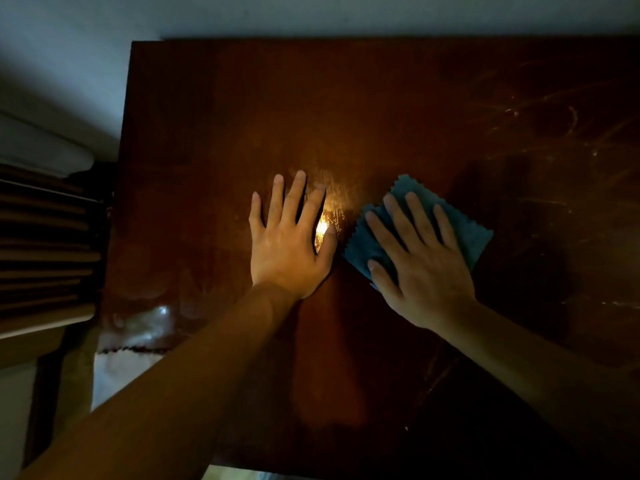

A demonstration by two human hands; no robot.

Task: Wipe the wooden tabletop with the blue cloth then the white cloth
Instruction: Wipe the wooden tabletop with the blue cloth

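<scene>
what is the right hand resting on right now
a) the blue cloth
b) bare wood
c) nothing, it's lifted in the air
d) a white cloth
a: the right hand lies flat with straight, spread fingers on the blue cloth, pressing it to the wooden tabletop, while the left hand rests flat on bare wood beside it.

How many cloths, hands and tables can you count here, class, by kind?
Cloths: 2, a blue cloth and a white cloth
Hands: 2, left hand and right hand
Tables: 1, the table
Total: 5
</scene>
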